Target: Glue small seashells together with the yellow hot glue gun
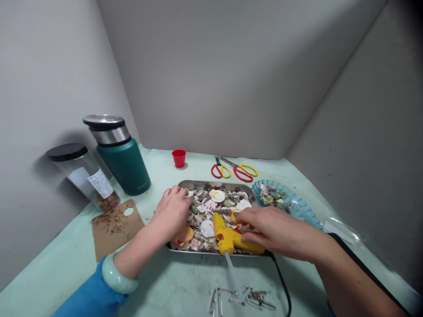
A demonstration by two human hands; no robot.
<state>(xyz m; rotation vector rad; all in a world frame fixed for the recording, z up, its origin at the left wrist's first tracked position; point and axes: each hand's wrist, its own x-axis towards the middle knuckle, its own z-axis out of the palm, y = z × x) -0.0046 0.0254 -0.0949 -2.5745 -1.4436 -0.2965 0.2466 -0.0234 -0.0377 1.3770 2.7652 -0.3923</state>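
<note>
A metal tray (pixel 211 252) full of mixed seashells stands on the table in front of me. My left hand (pixel 173 207) reaches over its left side, fingers apart and bent down towards the shells; the fingertips are partly hidden. Across the shells at the front right lies a yellow hot glue gun (pixel 226 234), with a clear glue stick (pixel 233 270) sticking out of its back end. My right hand (pixel 261 224) is over the gun's handle. Its fingers are bent with the thumb apart, not wrapped round the handle. An orange piece shows by its fingertips.
Metal clips or pins (pixel 259 298) lie at the front near a black cord (pixel 283 281). A blue plate (pixel 306 211) with shells is on the right. Scissors (pixel 243 172) and a red cup (pixel 179 158) stand behind; a green bottle (pixel 124 165), a jar (pixel 89 176) and cardboard (pixel 115 231) are left.
</note>
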